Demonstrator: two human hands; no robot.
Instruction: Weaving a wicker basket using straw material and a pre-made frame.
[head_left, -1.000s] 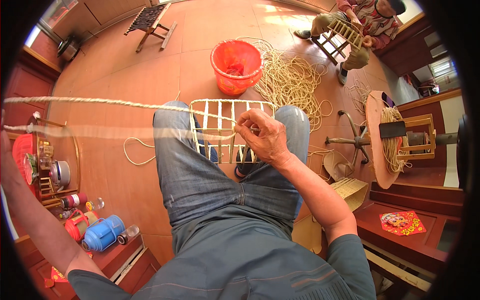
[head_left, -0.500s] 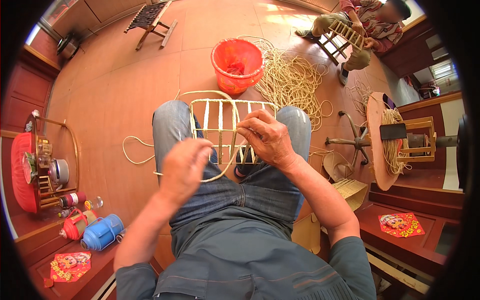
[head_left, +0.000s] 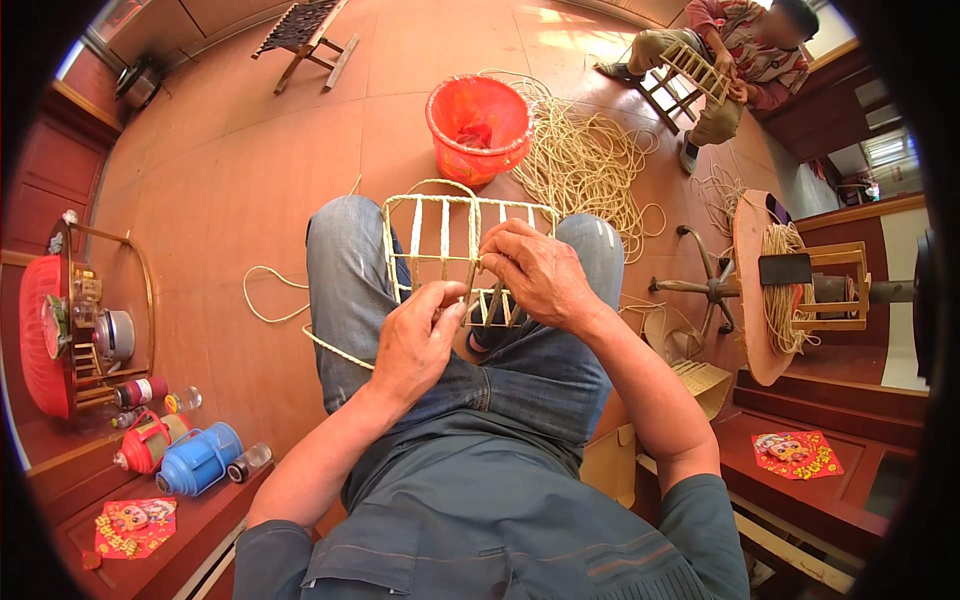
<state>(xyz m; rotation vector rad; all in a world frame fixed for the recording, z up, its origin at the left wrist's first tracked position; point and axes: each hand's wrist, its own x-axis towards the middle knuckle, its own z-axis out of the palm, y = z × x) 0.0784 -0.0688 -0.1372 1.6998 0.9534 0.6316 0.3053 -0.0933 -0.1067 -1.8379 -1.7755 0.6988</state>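
A wire frame (head_left: 417, 199) wrapped with pale twisted cord, with several cross strands, rests across my knees. My right hand (head_left: 541, 274) pinches the strand near the frame's middle, thumb and fingers together. Just below it, my left hand (head_left: 418, 338) closes its thumb and forefinger on the cord (head_left: 340, 350). That cord trails from under the left hand over my left thigh to a loose loop on the floor. Another stretch of cord arcs over the top of the frame. The exact pinch points are partly hidden by the fingers.
Ahead are a red bucket (head_left: 478, 130) and a big heap of cord (head_left: 585, 150). Another person (head_left: 745, 60) holds a similar frame at far right. A round board (head_left: 755, 300) with wound cord stands right; blue (head_left: 200, 460) and red thermoses (head_left: 150, 443) stand lower left.
My left hand has moved right and slightly down, to just beside my right hand at the frame. The large cord loop has been drawn smaller. My right hand has barely shifted.
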